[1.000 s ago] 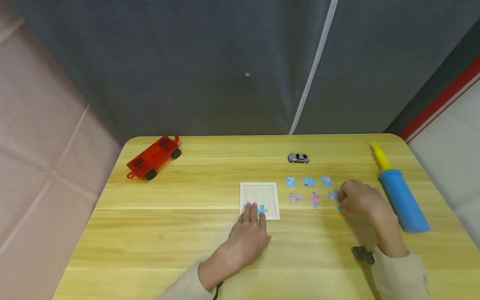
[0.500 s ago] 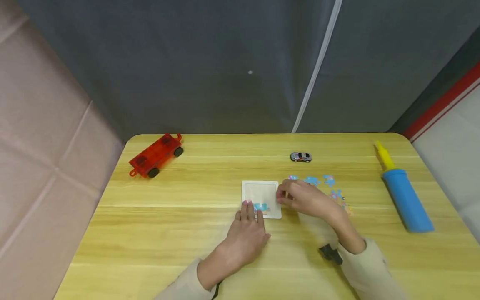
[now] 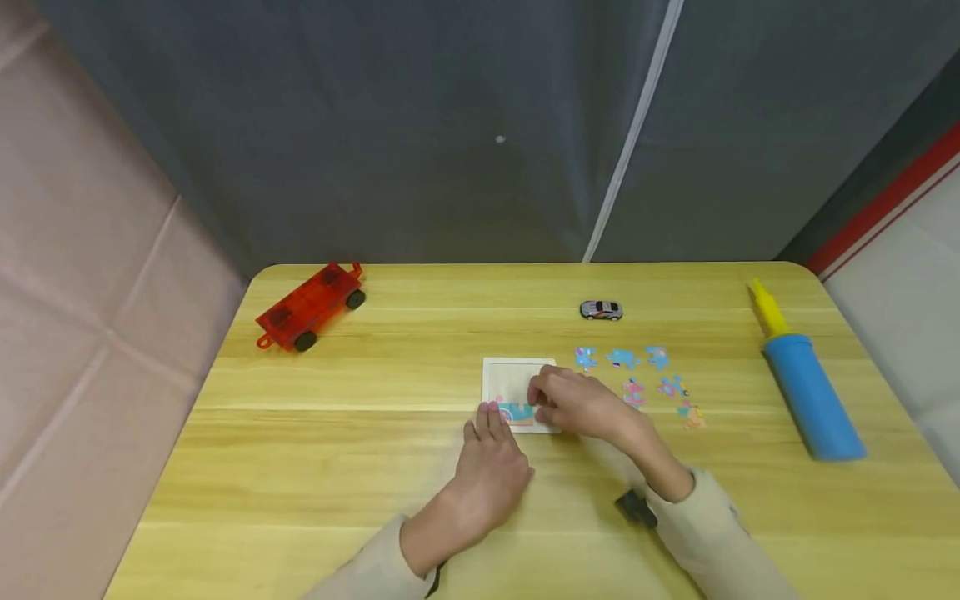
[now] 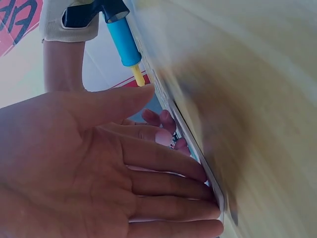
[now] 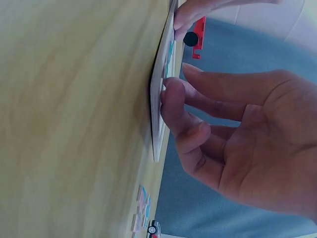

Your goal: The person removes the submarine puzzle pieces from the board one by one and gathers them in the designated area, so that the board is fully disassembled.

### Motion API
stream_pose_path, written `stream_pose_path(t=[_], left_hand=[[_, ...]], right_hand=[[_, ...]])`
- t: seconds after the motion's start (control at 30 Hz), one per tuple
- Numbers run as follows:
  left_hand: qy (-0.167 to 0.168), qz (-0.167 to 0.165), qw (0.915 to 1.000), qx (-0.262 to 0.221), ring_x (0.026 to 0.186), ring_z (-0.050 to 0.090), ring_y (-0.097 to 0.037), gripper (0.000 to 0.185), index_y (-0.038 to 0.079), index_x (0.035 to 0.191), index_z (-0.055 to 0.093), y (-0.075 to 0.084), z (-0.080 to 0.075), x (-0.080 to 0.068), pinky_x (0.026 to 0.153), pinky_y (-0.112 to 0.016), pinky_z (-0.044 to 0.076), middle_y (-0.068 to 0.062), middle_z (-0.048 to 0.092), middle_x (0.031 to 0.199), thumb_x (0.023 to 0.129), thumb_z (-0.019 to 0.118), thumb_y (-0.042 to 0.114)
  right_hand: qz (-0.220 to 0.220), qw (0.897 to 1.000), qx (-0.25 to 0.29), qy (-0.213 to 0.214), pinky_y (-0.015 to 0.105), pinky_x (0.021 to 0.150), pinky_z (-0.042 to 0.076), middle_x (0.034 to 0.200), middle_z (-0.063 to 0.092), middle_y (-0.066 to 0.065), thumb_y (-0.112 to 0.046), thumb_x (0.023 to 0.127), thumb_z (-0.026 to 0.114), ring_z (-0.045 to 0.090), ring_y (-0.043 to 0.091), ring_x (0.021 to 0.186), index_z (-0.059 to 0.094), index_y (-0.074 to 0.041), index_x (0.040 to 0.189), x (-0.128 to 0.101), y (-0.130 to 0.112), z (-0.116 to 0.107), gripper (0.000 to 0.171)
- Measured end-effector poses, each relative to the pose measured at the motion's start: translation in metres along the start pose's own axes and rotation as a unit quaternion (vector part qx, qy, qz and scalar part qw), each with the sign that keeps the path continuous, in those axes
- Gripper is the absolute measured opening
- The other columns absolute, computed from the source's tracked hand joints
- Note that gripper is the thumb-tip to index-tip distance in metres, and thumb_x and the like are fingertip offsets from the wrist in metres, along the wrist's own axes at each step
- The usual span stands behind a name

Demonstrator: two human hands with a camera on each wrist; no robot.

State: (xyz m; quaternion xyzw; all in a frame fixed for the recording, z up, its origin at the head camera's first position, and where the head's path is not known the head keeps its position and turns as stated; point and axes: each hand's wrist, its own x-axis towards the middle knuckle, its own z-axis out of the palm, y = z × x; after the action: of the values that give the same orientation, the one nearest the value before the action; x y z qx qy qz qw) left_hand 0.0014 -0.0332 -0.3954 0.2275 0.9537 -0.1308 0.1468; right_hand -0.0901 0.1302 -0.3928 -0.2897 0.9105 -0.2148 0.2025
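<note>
A square white puzzle tray (image 3: 495,367) lies on the table, with teal and pink jigsaw pieces (image 3: 517,412) along its near side. My left hand (image 3: 491,475) rests its straight fingertips on the tray's near left edge; the left wrist view shows the fingers extended, holding nothing. Over the tray's right side is my right hand (image 3: 581,407), its curled fingertips down at the teal piece's right end. In the right wrist view the right thumb (image 5: 223,87) stands apart from the other fingers. Whether a piece sits under those fingertips is hidden.
Several loose jigsaw pieces (image 3: 622,357) lie right of the tray. Behind them is a small silver toy car (image 3: 602,310). A red wheeled toy wagon (image 3: 311,307) stands at the back left. A blue hand pump (image 3: 813,396) with a yellow nozzle lies along the right side.
My right hand has moved left from the loose pieces to the tray; a piece that lay left in the front row is no longer there. The left hand has stayed at the tray.
</note>
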Motion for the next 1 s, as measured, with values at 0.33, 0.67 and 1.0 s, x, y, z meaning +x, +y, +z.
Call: stream_pose_path(t=[0.33, 0.67, 1.0], left_hand=[[0.001, 0.001, 0.9999, -0.013, 0.151, 0.054, -0.044, 0.068, -0.009, 0.148, 0.063, -0.004, -0.008, -0.001, 0.111, -0.05, 0.058, -0.032, 0.054, 0.158, 0.112, 0.06, 0.048], [0.002, 0.001, 0.9999, -0.012, 0.151, 0.054, -0.044, 0.067, -0.007, 0.147, 0.064, -0.002, -0.006, -0.001, 0.108, -0.052, 0.06, -0.032, 0.054, 0.159, 0.111, 0.061, 0.049], [0.019, 0.001, 0.9995, -0.025, 0.15, 0.053, -0.048, 0.068, -0.009, 0.146, 0.064, -0.001, 0.012, 0.005, 0.105, -0.055, 0.061, -0.036, 0.053, 0.158, 0.112, 0.06, 0.048]], right_hand=[[0.037, 0.998, 0.025, 0.035, 0.024, 0.061, 0.042, 0.085, 0.062, -0.002, -0.003, 0.103, 0.073, 0.052, 0.011, 0.072, 0.068, -0.01, 0.094, 0.002, -0.007, 0.006, 0.012], [0.024, 0.994, 0.084, 0.063, 0.022, 0.059, 0.043, 0.076, 0.065, -0.002, 0.004, 0.1, 0.073, 0.049, 0.008, 0.063, 0.068, -0.008, 0.089, 0.006, -0.004, 0.01, 0.017], [0.015, 0.993, 0.102, 0.05, 0.023, 0.067, 0.05, 0.08, 0.07, -0.002, 0.003, 0.1, 0.075, 0.057, 0.007, 0.07, 0.07, -0.007, 0.089, -0.002, 0.009, -0.003, 0.016]])
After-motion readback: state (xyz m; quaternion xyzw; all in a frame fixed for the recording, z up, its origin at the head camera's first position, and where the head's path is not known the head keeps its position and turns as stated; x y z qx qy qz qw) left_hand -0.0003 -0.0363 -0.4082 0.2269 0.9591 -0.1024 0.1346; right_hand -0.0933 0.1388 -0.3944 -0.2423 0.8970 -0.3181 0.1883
